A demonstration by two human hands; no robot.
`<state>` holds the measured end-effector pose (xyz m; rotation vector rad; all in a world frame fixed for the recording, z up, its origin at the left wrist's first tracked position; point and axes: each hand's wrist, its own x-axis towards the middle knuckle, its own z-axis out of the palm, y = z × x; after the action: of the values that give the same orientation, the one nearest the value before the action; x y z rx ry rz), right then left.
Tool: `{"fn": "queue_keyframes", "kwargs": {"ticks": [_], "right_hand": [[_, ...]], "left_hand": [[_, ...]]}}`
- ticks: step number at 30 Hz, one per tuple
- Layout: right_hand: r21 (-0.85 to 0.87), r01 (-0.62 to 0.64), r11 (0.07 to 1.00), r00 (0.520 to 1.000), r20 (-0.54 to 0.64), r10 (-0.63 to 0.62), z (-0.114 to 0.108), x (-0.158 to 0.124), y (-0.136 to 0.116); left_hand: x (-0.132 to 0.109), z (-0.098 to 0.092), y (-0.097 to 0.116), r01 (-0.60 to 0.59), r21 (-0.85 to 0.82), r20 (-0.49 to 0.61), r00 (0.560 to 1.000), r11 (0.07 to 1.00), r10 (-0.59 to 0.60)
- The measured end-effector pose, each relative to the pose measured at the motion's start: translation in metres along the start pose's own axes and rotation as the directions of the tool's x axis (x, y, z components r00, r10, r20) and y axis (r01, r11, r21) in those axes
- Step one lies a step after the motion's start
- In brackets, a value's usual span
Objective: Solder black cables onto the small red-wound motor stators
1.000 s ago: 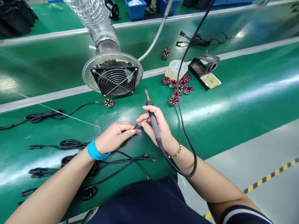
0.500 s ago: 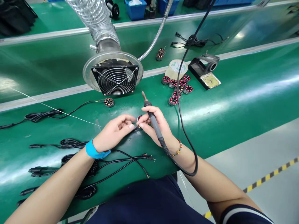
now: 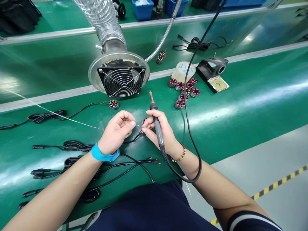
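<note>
My left hand (image 3: 118, 131) is closed, pinching a thin solder wire (image 3: 139, 125) whose end sticks out toward my right fingers. The same pale wire trails off to the left over the bench. My right hand (image 3: 161, 130) is closed around a soldering iron (image 3: 158, 130), tip pointing up and away. Its thumb and fingertips also pinch by the end of a black cable (image 3: 134, 138). Right behind those fingers a small motor stator (image 3: 144, 121) shows, mostly hidden. Another stator (image 3: 113, 104), joined to a cable, lies beyond my left hand.
A fume extractor fan (image 3: 122, 81) hangs over the bench (image 3: 240, 125). Several pink-wound stators (image 3: 180, 104) lie by a tape roll (image 3: 183, 71). An iron stand (image 3: 213, 72) is at the right rear. Coiled black cables (image 3: 77, 146) lie at left; the iron's cord (image 3: 189, 125) hangs at right.
My left hand has drawn back left from my right fingers, exposing a short length of solder wire between them. My right hand keeps the soldering iron in nearly the same place.
</note>
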<state>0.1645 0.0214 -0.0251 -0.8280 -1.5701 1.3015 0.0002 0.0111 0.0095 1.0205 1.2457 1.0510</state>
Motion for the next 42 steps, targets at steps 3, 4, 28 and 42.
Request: {"fn": "queue_keyframes", "kwargs": {"ticks": [3, 4, 28, 42], "right_hand": [[0.001, -0.016, 1.000, 1.000, -0.008, 0.016, 0.002, -0.001, 0.000], [0.003, -0.023, 1.000, 1.000, -0.015, 0.023, 0.002, -0.001, 0.000], [-0.265, -0.008, 0.964, 0.997, -0.073, -0.011, -0.001, -0.002, -0.001], [-0.446, -0.004, 0.895, 1.000, 0.011, 0.011, -0.010, -0.002, -0.001]], "left_hand": [[-0.001, 0.002, -0.003, 0.006, 0.002, 0.009, 1.000, 1.000, -0.006], [-0.001, 0.002, -0.004, 0.010, 0.000, 0.016, 1.000, 1.000, -0.010], [0.005, -0.006, -0.003, 0.102, 0.390, 0.097, 0.984, 0.915, -0.151], [0.008, -0.012, -0.009, 0.155, 0.429, 0.002, 0.985, 0.890, -0.173]]}}
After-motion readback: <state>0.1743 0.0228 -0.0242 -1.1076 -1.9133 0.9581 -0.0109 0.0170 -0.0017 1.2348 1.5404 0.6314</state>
